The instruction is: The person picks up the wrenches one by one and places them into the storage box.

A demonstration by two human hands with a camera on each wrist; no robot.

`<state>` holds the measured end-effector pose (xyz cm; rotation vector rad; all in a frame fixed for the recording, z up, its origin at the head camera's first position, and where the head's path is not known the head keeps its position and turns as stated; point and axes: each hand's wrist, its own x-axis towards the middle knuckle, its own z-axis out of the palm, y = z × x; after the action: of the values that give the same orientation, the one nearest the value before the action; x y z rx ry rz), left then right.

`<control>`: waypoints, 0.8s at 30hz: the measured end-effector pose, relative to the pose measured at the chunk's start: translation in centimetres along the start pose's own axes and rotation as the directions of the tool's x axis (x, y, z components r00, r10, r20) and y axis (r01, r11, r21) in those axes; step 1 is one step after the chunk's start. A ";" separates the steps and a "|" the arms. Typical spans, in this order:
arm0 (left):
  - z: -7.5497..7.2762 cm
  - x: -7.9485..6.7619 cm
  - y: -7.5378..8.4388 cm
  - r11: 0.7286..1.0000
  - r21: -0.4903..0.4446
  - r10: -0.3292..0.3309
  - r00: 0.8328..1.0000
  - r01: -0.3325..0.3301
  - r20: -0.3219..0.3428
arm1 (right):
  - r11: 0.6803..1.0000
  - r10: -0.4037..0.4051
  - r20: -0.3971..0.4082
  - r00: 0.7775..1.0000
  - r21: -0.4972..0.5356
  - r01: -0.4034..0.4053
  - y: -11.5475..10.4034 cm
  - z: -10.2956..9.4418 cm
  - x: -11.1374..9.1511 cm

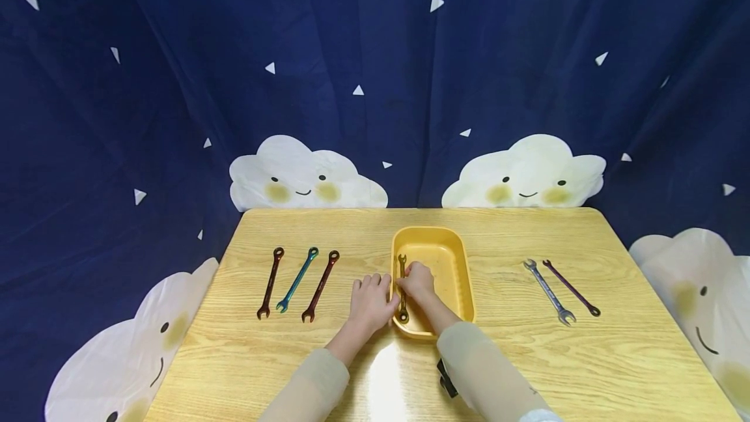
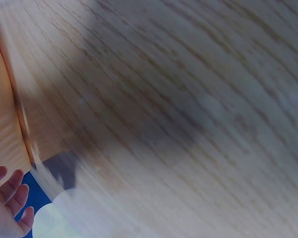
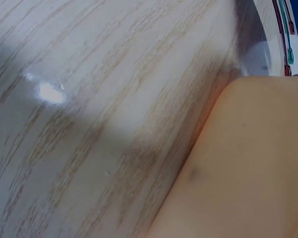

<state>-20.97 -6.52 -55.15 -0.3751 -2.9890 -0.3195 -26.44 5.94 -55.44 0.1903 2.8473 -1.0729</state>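
Note:
In the head view a gold combination wrench (image 1: 403, 310) lies lengthwise along the left inner side of a yellow plastic bin (image 1: 467, 282). My right hand (image 1: 419, 282) reaches into the bin and pinches that wrench near its middle, with the fingertips covering part of the shaft. Just outside the bin's left wall is my left hand (image 1: 370, 301), its fingers pointing forward and its thumb at the rim. The left wrist view catches loosely bent fingers (image 2: 17, 196) beside the bin's side. Only the bin's outer wall (image 3: 248, 163) fills the right wrist view's corner; the right hand is hidden there.
Left of the bin lie a dark red wrench (image 1: 271, 282), a teal wrench (image 1: 297, 280) and another dark red wrench (image 1: 320, 286). On the right are a silver-blue wrench (image 1: 549, 292) and a thin purple wrench (image 1: 571, 288). The wooden table (image 1: 504, 226) meets a dark blue curtain (image 1: 410, 83).

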 end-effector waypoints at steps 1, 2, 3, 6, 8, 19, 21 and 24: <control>0.0 0.0 0.0 1.000 -0.001 -0.001 1.000 0.001 -0.001 | 1.000 0.001 0.001 1.000 -0.002 -0.001 0.0 0.0 0.0; 0.0 0.0 0.0 1.000 -0.002 -0.001 1.000 0.001 -0.002 | 1.000 0.004 0.002 1.000 -0.002 -0.004 0.0 0.0 0.0; 0.0 0.0 0.0 1.000 -0.002 -0.001 1.000 0.001 -0.003 | 1.000 0.006 0.003 1.000 -0.003 -0.006 0.0 0.0 0.0; 0.0 0.0 0.0 1.000 -0.003 0.002 1.000 -0.002 -0.007 | 1.000 0.014 0.004 1.000 -0.002 -0.014 0.0 0.0 0.0; 0.0 -0.1 0.0 1.000 -0.002 0.004 1.000 -0.004 -0.009 | 1.000 0.014 0.001 1.000 0.003 -0.014 -0.1 0.0 0.0; 0.0 -0.1 0.0 1.000 -0.005 0.012 1.000 -0.012 -0.024 | 1.000 -0.030 -0.066 0.997 -0.006 0.030 0.2 0.2 -0.4; 0.0 -0.1 0.0 1.000 -0.004 0.007 1.000 -0.007 -0.019 | 0.999 -0.043 -0.078 0.996 -0.012 0.042 0.1 0.1 -0.5; 0.1 -0.1 0.0 1.000 0.003 0.003 1.000 -0.003 -0.015 | 0.998 -0.062 -0.088 0.994 -0.021 0.061 0.1 0.1 -0.6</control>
<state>-20.91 -6.52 -55.26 -0.3750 -2.9738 -0.3160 -25.82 5.94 -55.49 0.1534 2.9591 -1.0760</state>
